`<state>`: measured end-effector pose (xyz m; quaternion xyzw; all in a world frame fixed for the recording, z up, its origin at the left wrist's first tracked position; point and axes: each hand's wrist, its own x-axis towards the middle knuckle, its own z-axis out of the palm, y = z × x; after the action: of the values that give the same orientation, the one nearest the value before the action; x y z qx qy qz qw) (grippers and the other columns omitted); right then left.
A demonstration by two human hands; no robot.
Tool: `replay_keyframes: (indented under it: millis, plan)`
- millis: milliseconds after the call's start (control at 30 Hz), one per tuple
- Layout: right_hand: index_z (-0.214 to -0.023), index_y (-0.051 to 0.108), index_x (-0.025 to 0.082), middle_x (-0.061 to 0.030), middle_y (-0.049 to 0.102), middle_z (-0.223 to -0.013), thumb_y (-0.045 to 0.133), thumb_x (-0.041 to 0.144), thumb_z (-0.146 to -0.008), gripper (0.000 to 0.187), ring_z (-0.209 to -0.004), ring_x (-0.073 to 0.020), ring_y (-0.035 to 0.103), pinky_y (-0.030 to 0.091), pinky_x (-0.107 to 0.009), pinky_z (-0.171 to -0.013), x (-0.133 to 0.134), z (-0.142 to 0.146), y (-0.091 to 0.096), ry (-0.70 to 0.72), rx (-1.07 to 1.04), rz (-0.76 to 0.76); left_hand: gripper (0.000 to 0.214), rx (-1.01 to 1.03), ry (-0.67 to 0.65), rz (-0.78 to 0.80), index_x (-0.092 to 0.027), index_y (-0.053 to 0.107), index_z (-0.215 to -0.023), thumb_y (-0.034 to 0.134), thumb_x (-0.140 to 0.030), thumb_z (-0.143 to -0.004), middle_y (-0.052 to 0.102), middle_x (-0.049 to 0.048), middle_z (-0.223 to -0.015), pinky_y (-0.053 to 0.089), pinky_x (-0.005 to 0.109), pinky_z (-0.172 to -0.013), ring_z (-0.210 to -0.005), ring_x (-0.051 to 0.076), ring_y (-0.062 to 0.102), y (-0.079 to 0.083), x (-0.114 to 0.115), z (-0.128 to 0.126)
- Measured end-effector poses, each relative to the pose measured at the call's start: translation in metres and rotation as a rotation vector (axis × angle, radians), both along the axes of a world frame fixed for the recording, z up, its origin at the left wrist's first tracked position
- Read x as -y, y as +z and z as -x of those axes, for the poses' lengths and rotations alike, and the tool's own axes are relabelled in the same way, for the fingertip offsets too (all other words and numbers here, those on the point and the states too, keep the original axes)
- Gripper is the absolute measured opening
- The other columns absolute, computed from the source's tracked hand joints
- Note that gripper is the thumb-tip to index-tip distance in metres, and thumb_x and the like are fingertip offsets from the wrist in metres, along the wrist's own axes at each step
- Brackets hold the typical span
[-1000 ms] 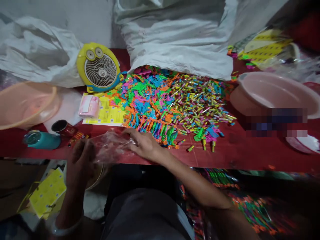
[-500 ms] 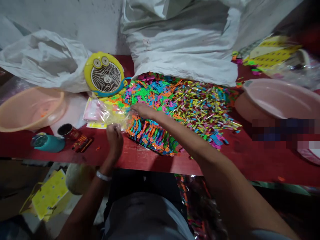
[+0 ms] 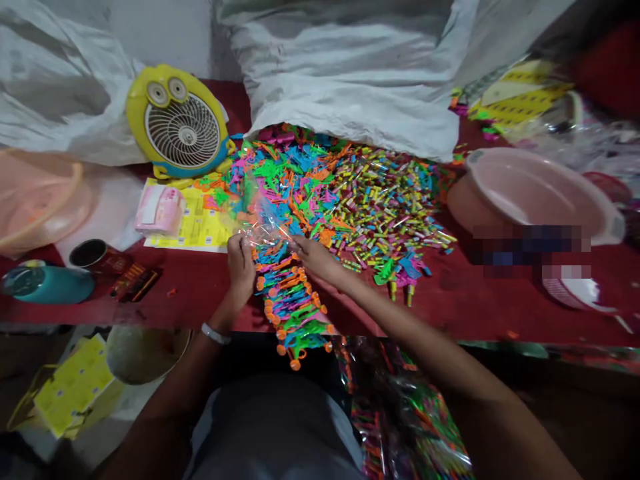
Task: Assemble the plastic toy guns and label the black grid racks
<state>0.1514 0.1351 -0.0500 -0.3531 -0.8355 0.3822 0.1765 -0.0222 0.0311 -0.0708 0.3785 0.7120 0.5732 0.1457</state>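
Note:
A clear plastic bag stretches between my two hands over the table. My left hand is closed on its left edge, fingers pinched together. My right hand pinches the bag's right side. Just below the bag lies a neat row of small bright plastic toys with orange round ends, its near end reaching over the table's front edge. Behind the bag spreads a heap of loose coloured plastic pieces. To its right is a pile of small yellow, pink and blue wrapped pieces.
A yellow fan and pink packet stand left. A teal cup, dark mug and peach basin are farther left. A pink basin sits right. White sack backs the heap. Filled clear bags hang below the table.
Both hands have brought the clear bag rightward, from beside the pink packet to above the toy row. My right hand has drawn back towards me. The row now extends over the table edge.

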Motion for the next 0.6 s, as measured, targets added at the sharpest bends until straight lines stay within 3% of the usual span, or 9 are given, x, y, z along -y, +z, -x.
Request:
replay_keyframes:
  millis: [100, 233, 333, 400, 533, 600]
  plan:
    - [-0.119, 0.069, 0.020, -0.0116, 0.068, -0.110, 0.045, 0.021, -0.098, 0.032, -0.103, -0.0234, 0.062, 0.049, -0.038, -0.092, 0.018, -0.017, -0.007, -0.087, -0.150, -0.227, 0.021, -0.117, -0.036, -0.055, -0.023, 0.052, -0.098, 0.047, -0.043, -0.100, 0.058, 0.0061, -0.099, 0.048, 0.039, -0.095, -0.095, 0.021, 0.058, -0.011, 0.018, 0.007]
    - [-0.109, 0.068, 0.022, -0.0095, 0.067, -0.096, 0.049, 0.021, -0.094, 0.024, -0.092, -0.0242, 0.060, 0.048, -0.042, -0.085, 0.040, -0.028, -0.029, -0.144, -0.288, -0.400, 0.028, -0.174, -0.128, -0.096, -0.024, 0.055, -0.091, 0.056, -0.051, -0.094, 0.060, 0.0077, -0.095, 0.051, 0.045, -0.091, -0.093, 0.024, 0.061, -0.032, 0.053, 0.010]
    - [-0.094, 0.062, 0.023, -0.0072, 0.064, -0.086, 0.051, 0.027, -0.093, 0.012, -0.083, -0.0231, 0.057, 0.047, -0.041, -0.079, 0.053, -0.026, -0.045, -0.222, -0.321, -0.356, 0.032, -0.153, -0.169, -0.074, -0.025, 0.053, -0.086, 0.064, -0.055, -0.086, 0.060, 0.0074, -0.093, 0.052, 0.047, -0.090, -0.093, 0.025, 0.063, -0.045, 0.072, 0.006]
    - [-0.087, 0.057, 0.024, -0.0055, 0.062, -0.081, 0.053, 0.031, -0.090, 0.009, -0.078, -0.0221, 0.055, 0.046, -0.039, -0.076, 0.060, -0.024, -0.053, -0.259, -0.340, -0.298, 0.030, -0.105, -0.118, -0.015, -0.025, 0.051, -0.084, 0.064, -0.052, -0.086, 0.060, 0.0063, -0.090, 0.053, 0.045, -0.089, -0.090, 0.024, 0.062, -0.047, 0.077, 0.000]
    - [-0.088, 0.055, 0.024, -0.0001, 0.057, -0.073, 0.055, 0.034, -0.088, 0.010, -0.070, -0.0179, 0.053, 0.044, -0.033, -0.069, 0.066, -0.017, -0.065, -0.367, -0.301, -0.123, 0.015, 0.098, 0.065, 0.211, -0.025, 0.050, -0.091, 0.056, -0.038, -0.091, 0.059, 0.0036, -0.087, 0.051, 0.038, -0.080, -0.082, 0.021, 0.060, -0.038, 0.066, -0.011]
    - [-0.097, 0.058, 0.023, 0.0015, 0.056, -0.071, 0.051, 0.035, -0.091, 0.015, -0.065, -0.0161, 0.053, 0.043, -0.030, -0.064, 0.065, -0.010, -0.071, -0.430, -0.252, -0.020, 0.010, 0.209, 0.025, 0.290, -0.025, 0.049, -0.093, 0.057, -0.031, -0.089, 0.059, 0.0015, -0.084, 0.048, 0.034, -0.073, -0.078, 0.019, 0.059, -0.033, 0.056, -0.011]
